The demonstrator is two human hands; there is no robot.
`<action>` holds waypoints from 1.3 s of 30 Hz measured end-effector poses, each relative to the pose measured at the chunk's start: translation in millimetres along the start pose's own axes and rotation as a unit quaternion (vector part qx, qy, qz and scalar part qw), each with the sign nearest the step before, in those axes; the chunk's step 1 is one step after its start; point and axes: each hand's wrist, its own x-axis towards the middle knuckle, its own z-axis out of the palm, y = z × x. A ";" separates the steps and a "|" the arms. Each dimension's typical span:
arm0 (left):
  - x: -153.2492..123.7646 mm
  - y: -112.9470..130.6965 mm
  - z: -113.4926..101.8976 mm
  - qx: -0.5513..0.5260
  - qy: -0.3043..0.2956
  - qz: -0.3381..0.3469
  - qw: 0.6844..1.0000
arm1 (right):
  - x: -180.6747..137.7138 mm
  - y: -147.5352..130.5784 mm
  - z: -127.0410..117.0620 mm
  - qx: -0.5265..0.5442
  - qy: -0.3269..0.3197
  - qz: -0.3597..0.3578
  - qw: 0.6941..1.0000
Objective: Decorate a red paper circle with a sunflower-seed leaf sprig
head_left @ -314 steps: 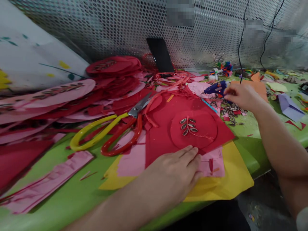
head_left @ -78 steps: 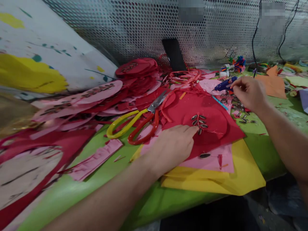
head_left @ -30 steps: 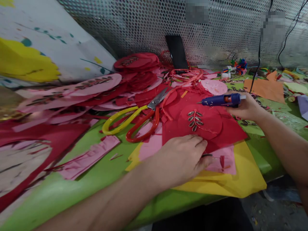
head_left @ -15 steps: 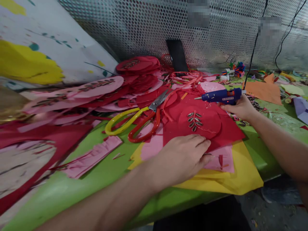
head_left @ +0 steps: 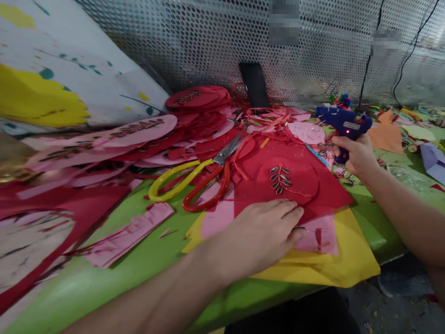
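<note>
Red paper circle: it's lying on the red sheet, left hand at its 6 o'clock, fingers together; can't tell if the thumb's pinching anything. Right hand at 2 has its fingers wrapped round the glue gun. I'd keep the left flat and the nozzle low. Counts, near to far: one circle, seven seeds on it, one scissors at 9, one gun, one phone at 11.

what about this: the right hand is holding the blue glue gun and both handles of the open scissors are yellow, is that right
Not quite: the open scissors have one yellow handle and one red handle, as the head view shows. The right hand is indeed holding the blue glue gun.
</note>
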 end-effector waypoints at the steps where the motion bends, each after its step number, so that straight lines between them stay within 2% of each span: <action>1: -0.3 -0.2 0.1 0.001 0.001 -0.001 1.000 | 0.5 0.4 0.4 0.029 0.006 -0.003 1.000; 5: -1.4 -1.5 0.6 0.006 0.015 0.009 1.000 | 3.0 -0.9 0.7 0.090 0.041 -0.022 0.995; 8: -1.7 -1.7 1.0 0.009 0.031 0.018 0.999 | 6.6 -7.2 -3.1 0.120 0.095 -0.020 0.988; 12: -1.9 -1.5 0.6 0.005 0.030 0.011 0.999 | 14.9 -14.4 -12.2 0.182 0.159 0.110 0.964; 15: -2.4 -2.2 0.3 -0.003 0.014 -0.004 1.000 | 17.6 -12.7 -13.9 0.185 0.133 0.165 0.959; 19: -2.5 -3.3 0.7 -0.008 0.009 0.004 1.000 | 11.5 -5.3 -5.6 0.090 0.078 0.076 0.990; 23: -1.4 -3.1 1.8 -0.014 0.015 0.007 1.000 | 6.2 -0.8 -0.3 0.008 0.053 0.000 0.999; 29: -1.7 -3.4 3.0 -0.014 0.006 0.000 1.000 | 10.4 1.8 -5.4 -0.033 0.062 -0.008 0.997; 39: -3.1 -4.0 3.9 -0.008 -0.001 0.002 1.000 | 10.1 -1.7 -4.8 -0.056 0.022 -0.009 0.998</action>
